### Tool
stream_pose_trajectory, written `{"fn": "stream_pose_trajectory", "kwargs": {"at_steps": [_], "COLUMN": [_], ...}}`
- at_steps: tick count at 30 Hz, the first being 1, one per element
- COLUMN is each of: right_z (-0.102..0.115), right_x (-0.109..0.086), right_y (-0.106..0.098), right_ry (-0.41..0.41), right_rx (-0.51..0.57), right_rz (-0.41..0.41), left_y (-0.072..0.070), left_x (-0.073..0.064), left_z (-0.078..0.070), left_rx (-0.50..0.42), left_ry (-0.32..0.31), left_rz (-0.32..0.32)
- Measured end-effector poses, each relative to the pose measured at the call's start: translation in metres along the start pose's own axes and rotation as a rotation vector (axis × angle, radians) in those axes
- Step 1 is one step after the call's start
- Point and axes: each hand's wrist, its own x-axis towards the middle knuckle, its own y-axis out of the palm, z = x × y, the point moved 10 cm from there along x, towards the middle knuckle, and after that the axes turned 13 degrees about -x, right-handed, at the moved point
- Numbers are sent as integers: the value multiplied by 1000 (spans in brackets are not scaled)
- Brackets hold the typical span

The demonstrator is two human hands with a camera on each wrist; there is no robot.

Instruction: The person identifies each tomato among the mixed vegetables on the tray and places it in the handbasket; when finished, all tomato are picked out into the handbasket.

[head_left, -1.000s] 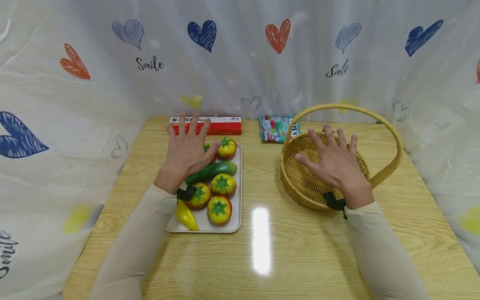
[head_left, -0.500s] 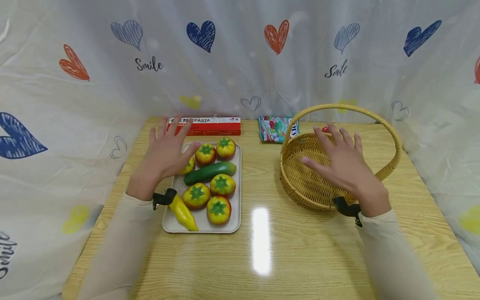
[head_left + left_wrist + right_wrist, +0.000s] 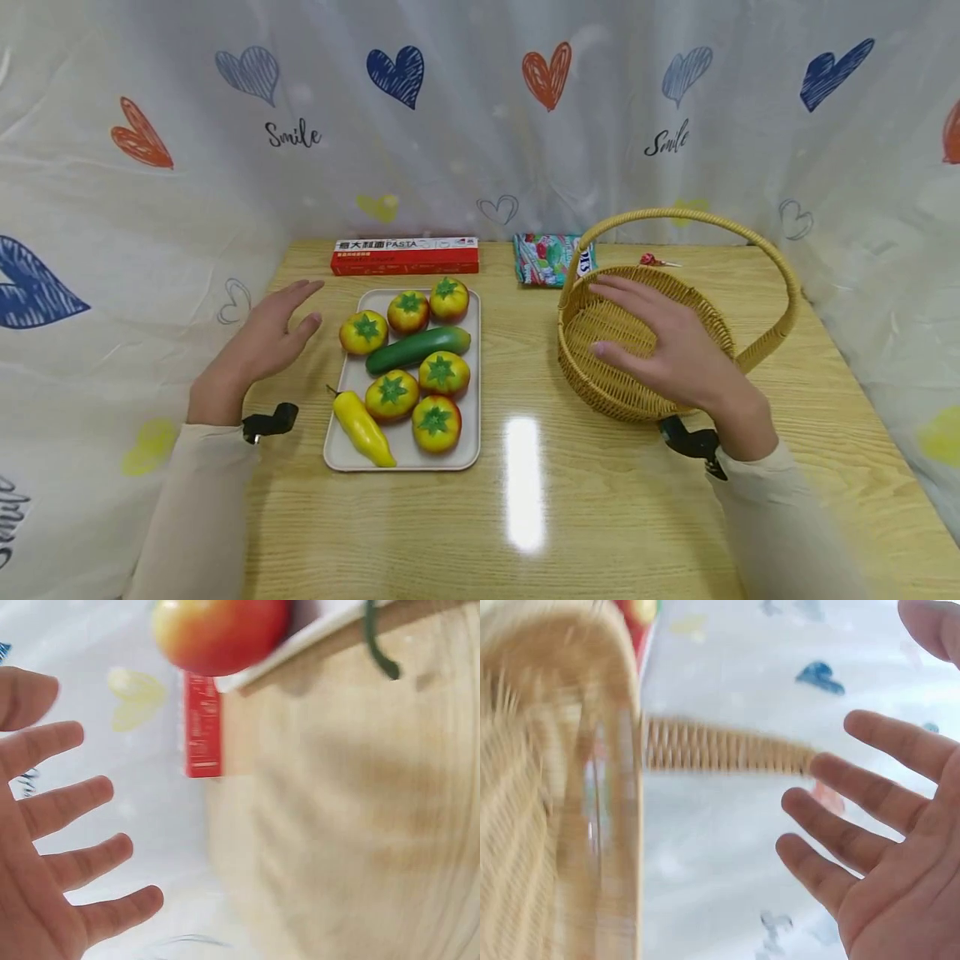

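My left hand (image 3: 262,342) hovers left of a white tray (image 3: 442,461), its fingers straight and holding nothing; the left wrist view shows them spread. On the tray lie several red-and-yellow fruits (image 3: 442,373) with green leafy tops, a dark green cucumber-like vegetable (image 3: 417,348) and a yellow pepper (image 3: 363,429). Over the right side of a wicker basket (image 3: 600,367) is my right hand (image 3: 678,354), fingers extended and grasping nothing. It hides part of the basket's inside. In the right wrist view the palm (image 3: 907,915) faces the camera, beside the basket.
Behind the tray lies a red and white pasta box (image 3: 405,256). A teal candy bag (image 3: 546,258) sits at the back, partly behind the basket handle (image 3: 690,214). A red lollipop (image 3: 651,260) lies behind the basket. A heart-print curtain (image 3: 450,150) surrounds the wooden table (image 3: 390,533).
My left hand has moved left, from over the tray to beside it, uncovering the fruits and the pasta box. My right hand has shifted slightly right and toward me, and the lollipop shows.
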Motion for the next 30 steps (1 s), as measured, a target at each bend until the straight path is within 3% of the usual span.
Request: {"fn": "stream_pose_trajectory", "kwargs": {"at_steps": [8, 14, 18, 25, 30], "right_z": [48, 73, 83, 73, 55], "right_x": [49, 87, 110, 138, 149], "right_y": [43, 72, 89, 126, 159], "right_ry": [-103, -94, -93, -31, 48], "right_rx": [105, 179, 229, 302, 355], "right_rz": [63, 92, 84, 119, 131], "left_y": [30, 46, 48, 53, 55], "left_x": [21, 29, 31, 31, 31], "left_z": [44, 52, 54, 52, 54], "left_rx": [-83, -149, -135, -63, -87], "left_ry": [-94, -151, -169, -212, -241], "left_rz": [97, 178, 211, 220, 227]}}
